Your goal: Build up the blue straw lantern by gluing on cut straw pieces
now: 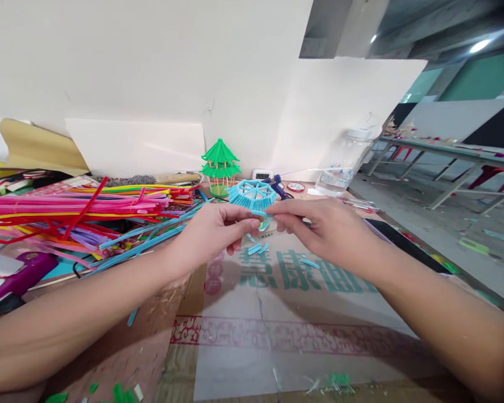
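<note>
1. Both hands meet over the middle of the bench (302, 336). The left hand (212, 229) comes in from 8 o'clock and the right hand (319, 226) from 4 o'clock.
2. Together they hold a blue roof piece (252, 195) up in the air, just above the bench and a little past the fingertips, toward 12 o'clock.
3. The grip of each hand is closed: thumbs and fingers pinch the near edge of the blue roof piece, one hand on each side.
4. The roof looks mostly made. It has a ring in the middle, spokes going out like a wheel, and a fringe of short blue bits all around the rim.
5. It looks like only small bits are left to add or fix at the near edge, where the fingers pinch. I cannot tell just what they are doing there.
6. Little cut blue bits (258, 248) lie on the bench right under the hands.
7. At 12 o'clock behind the roof stands a finished green pavilion (220, 165) with two roofs on posts. The blue one has no posts yet.
8. At 9 o'clock lies a big pile of colourful sticks (79, 210), pink, yellow, red and blue.
9. A clear plastic bottle (344, 162) stands at 1 o'clock.
</note>
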Motion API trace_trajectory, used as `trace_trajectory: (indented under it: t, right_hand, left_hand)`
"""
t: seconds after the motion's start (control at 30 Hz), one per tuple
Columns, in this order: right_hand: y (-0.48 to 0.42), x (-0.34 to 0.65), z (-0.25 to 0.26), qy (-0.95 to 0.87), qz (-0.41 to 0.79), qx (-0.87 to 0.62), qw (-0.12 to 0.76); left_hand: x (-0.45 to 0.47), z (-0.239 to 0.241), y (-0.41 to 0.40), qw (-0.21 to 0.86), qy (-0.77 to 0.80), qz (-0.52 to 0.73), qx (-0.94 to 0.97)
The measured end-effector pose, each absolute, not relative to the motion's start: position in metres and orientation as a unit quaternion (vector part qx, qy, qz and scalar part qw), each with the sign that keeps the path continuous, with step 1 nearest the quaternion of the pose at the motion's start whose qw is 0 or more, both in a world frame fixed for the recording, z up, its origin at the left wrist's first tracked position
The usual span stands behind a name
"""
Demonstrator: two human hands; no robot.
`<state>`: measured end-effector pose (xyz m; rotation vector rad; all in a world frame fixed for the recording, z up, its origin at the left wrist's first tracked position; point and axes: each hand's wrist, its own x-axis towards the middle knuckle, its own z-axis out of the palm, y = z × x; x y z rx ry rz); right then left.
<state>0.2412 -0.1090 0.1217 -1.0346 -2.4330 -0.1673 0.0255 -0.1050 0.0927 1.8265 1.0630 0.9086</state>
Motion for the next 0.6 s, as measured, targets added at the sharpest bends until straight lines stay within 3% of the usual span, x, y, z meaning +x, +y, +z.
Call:
trace_trajectory:
  t: [0.6]
  right_hand:
    - [-0.1083,0.2432,0.1166,-0.904,-0.156,-0.306,0.254]
  left_hand:
    - [0.026,0.0937,-0.1118,0.411,0.403,0.356,0.736]
